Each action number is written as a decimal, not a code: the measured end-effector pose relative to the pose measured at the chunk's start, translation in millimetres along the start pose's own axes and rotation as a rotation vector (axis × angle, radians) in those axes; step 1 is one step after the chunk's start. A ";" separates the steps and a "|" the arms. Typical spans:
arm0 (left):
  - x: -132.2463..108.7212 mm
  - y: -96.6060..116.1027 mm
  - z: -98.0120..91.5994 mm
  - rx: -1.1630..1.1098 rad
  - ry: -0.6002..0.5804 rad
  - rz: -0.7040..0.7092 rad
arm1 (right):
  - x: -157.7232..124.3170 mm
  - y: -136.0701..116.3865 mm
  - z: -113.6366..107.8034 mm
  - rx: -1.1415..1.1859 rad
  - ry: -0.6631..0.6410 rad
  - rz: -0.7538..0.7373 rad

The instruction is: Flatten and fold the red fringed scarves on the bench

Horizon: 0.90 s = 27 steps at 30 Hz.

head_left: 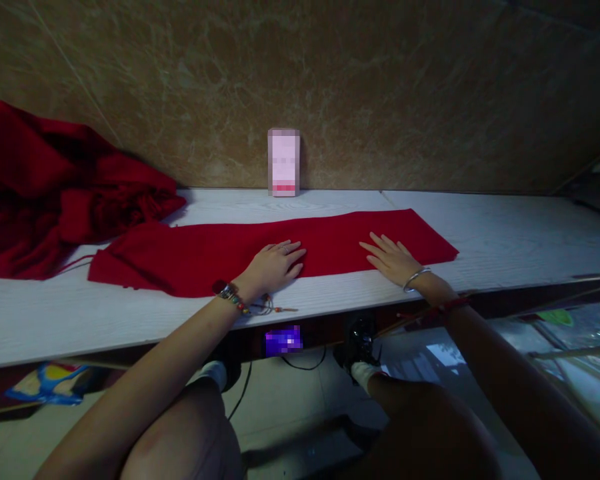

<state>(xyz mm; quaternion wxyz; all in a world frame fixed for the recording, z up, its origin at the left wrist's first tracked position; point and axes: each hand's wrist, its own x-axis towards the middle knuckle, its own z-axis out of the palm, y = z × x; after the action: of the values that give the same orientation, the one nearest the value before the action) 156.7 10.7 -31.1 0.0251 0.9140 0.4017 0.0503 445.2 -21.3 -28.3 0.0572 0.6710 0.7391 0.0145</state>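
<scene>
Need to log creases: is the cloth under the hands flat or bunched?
Flat: the cloth lies as a long, mostly smooth strip, left hand and right hand resting on it. Layers: cannot tell.

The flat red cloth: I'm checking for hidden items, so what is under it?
The flat red cloth lies on the white surface, visible along its edges; whatever it covers beneath cannot be seen.
</scene>
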 end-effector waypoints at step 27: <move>-11.5 -10.9 -8.4 -0.059 0.130 0.331 | -12.6 -80.2 7.7 0.227 0.295 -0.342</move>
<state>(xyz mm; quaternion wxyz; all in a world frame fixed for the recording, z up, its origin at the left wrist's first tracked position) 140.1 9.7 -24.6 0.0174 0.9614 0.2447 0.1246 367.8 -42.1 -43.0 -0.1256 0.5291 0.8390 0.0194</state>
